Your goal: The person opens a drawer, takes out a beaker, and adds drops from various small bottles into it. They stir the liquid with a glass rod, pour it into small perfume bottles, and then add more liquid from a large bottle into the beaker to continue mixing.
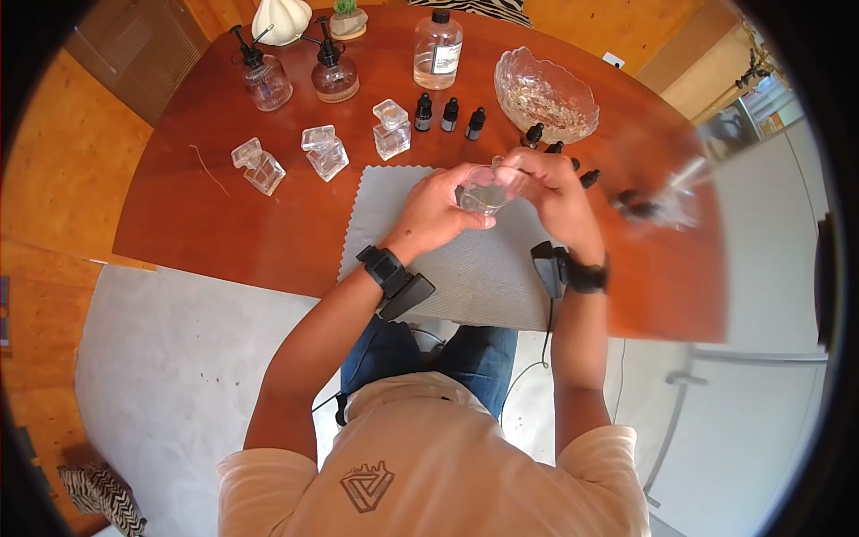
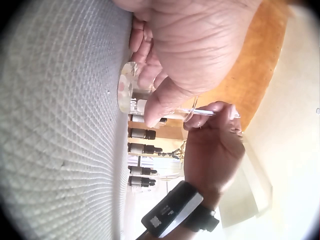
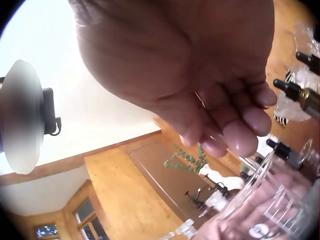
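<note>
Glass beaker (image 1: 484,199) in L hand (image 1: 433,211); rod (image 2: 204,112) in R (image 1: 562,199)

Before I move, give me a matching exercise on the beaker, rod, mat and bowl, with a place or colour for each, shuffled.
1. Beaker
2. Rod
3. Mat
4. Bowl

A. Grey, lying flat
B. On the far side of the table
C. In the left hand's grip
D. Pinched in the right hand's fingers

Right pairs: 1-C, 2-D, 3-A, 4-B
</note>
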A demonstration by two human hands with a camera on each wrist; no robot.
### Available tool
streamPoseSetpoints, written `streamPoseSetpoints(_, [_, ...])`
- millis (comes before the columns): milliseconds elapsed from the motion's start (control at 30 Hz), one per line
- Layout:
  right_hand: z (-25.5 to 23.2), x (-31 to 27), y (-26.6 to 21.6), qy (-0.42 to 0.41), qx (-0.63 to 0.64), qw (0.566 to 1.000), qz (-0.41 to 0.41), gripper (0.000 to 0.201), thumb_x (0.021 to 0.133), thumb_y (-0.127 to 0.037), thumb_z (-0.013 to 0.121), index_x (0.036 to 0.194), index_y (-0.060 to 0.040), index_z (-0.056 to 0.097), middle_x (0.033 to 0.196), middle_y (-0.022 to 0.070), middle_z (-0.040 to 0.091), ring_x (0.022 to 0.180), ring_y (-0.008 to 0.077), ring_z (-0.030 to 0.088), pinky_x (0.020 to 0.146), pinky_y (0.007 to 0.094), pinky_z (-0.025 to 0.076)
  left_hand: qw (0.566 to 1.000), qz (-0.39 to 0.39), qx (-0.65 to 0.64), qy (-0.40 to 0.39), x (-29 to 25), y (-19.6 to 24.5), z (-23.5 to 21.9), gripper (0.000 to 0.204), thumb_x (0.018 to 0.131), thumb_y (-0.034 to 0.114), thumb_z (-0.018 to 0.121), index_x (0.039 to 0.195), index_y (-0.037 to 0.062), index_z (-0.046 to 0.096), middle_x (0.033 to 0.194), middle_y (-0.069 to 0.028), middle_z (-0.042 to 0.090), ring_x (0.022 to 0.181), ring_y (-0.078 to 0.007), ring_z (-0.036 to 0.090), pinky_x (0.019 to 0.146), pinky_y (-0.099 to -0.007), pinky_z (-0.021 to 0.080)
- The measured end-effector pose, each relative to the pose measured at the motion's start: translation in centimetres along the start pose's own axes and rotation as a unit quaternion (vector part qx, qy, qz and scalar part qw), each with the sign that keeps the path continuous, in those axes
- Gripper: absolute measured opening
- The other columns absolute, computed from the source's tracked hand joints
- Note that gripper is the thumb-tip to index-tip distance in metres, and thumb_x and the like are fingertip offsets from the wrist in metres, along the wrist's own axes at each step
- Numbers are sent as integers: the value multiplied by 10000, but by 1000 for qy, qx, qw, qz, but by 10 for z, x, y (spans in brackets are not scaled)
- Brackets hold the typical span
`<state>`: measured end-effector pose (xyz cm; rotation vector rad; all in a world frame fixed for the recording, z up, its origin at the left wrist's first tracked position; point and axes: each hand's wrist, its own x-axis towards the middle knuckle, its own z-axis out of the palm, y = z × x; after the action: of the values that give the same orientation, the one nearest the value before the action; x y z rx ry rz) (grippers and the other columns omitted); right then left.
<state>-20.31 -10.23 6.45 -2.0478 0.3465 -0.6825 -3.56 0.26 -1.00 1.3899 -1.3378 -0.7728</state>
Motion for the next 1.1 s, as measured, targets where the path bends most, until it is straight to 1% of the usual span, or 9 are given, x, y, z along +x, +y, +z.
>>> streamPoseSetpoints(133, [14,10,14,66,-8,997,-33,175,978,-108,657,886,41,648,745,95,613,650,192,554,638,331,461,999,-28,12,-24,3,0,-2,632,703,171,898,1278,61,661,1214,-107,744,1130,-273,692,984,-366,524])
streamPoseSetpoints(267, [-6,2,3,68,-49,994,69,162,977,-93,651,878,36,650,751,85,625,691,168,571,651,322,469,999,21,-34,7,2,-10,4,637,698,179,901,1279,70,663,1206,-111,745,1132,-275,690,992,-372,520])
streamPoseSetpoints(433, [11,7,10,33,14,999,-38,169,1003,-103,630,918,39,663,724,58,615,672,139,559,655,294,469,1000,-3,17,-18,3,-5,0,646,699,184,901,1285,64,657,1219,-112,741,1138,-280,687,1001,-378,516])
streamPoseSetpoints(567, [-3,2,5,99,1,993,66,173,999,-113,640,905,30,672,731,35,618,672,125,553,640,283,455,999,27,-17,7,3,-14,5,646,696,192,904,1279,64,657,1202,-114,742,1118,-282,684,985,-380,516])
streamPoseSetpoints(700, [-2,1,2,-15,13,1000,-4,175,993,-113,647,901,35,670,723,57,600,677,134,561,645,295,459,1000,16,2,-8,3,-9,2,646,702,191,898,1288,66,655,1190,-113,745,1123,-282,676,979,-379,514])
streamPoseSetpoints(800, [13,7,7,68,-7,997,-29,173,990,-112,650,899,34,666,725,79,591,670,152,544,647,309,459,1000,-7,-12,-26,4,-14,1,639,713,182,888,1296,69,653,1192,-104,744,1136,-274,673,979,-384,512])
streamPoseSetpoints(933, [-6,0,5,78,-27,993,82,191,988,-118,655,879,39,650,702,81,583,667,178,498,640,325,445,999,44,-19,3,5,-15,4,624,715,175,887,1284,68,654,1196,-101,737,1121,-258,676,959,-382,513])
streamPoseSetpoints(1067, [5,0,5,12,62,998,9,195,990,-119,651,876,39,658,694,87,579,651,160,516,622,331,441,999,-16,-35,-24,3,-9,1,633,715,145,891,1293,57,650,1209,-102,726,1116,-229,680,961,-352,521])
streamPoseSetpoints(1100, [13,2,3,65,70,995,-27,201,989,-128,654,875,37,653,688,99,572,634,172,513,612,344,437,997,-42,-46,-37,3,-8,0,637,715,136,892,1297,51,647,1213,-101,724,1117,-222,680,963,-343,523])
